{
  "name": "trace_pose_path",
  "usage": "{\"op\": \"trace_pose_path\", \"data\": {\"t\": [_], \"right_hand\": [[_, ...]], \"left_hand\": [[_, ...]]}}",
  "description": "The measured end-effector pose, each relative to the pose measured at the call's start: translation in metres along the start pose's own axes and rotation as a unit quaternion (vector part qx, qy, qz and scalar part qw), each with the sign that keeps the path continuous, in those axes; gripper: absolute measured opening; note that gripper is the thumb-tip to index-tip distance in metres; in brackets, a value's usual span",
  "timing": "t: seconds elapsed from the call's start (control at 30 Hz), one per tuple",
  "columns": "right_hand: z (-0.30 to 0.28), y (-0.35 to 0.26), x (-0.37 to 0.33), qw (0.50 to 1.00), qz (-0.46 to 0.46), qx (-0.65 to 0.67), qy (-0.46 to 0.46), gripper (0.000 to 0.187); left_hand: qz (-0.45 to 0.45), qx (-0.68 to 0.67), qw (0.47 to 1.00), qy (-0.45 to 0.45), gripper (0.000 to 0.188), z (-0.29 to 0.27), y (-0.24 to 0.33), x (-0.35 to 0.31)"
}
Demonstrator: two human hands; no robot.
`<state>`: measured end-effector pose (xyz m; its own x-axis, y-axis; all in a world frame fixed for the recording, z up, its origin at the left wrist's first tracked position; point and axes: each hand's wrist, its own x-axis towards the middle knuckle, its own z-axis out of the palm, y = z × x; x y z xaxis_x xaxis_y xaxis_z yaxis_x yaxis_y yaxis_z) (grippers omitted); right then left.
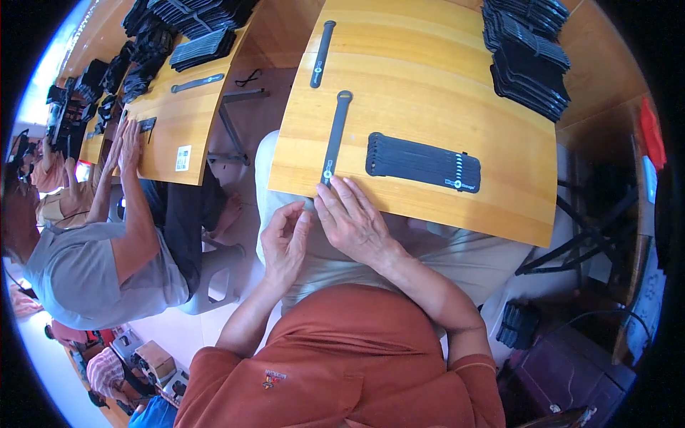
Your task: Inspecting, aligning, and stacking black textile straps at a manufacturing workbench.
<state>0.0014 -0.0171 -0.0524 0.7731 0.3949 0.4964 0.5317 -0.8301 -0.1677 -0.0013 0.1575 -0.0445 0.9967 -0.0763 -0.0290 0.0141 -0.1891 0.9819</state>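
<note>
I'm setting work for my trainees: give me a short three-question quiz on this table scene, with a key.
1. True or false: the strap bundle lies to the right of both the nearer loose strap and the farther loose strap.
2. Multiple choice: the right hand's fingertips are at which place?
A. the bundle's left end
B. the farther loose strap's near end
C. the nearer loose strap's near end
3. Short answer: where is the left hand relative to the person's table?

Key:
1. True
2. C
3. Just off its near edge, on the person's side, fingers curled
</note>
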Motion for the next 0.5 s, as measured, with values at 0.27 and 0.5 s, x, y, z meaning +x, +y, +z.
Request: {"op": "trace_pose_path", "data": {"t": [0.27, 0.5], "right_hand": [[-0.017, 0.010, -0.018, 0.986, -0.073, 0.102, 0.110, 0.022], [-0.062, -0.002, -0.052, 0.959, -0.063, 0.271, 0.060, 0.019]], "left_hand": [[-0.154, -0.158, 0.974, -0.055, 0.026, 0.013, -0.002, -0.003], [-0.284, -0.284, 0.910, -0.101, 0.026, 0.020, 0.023, 0.003]]}}
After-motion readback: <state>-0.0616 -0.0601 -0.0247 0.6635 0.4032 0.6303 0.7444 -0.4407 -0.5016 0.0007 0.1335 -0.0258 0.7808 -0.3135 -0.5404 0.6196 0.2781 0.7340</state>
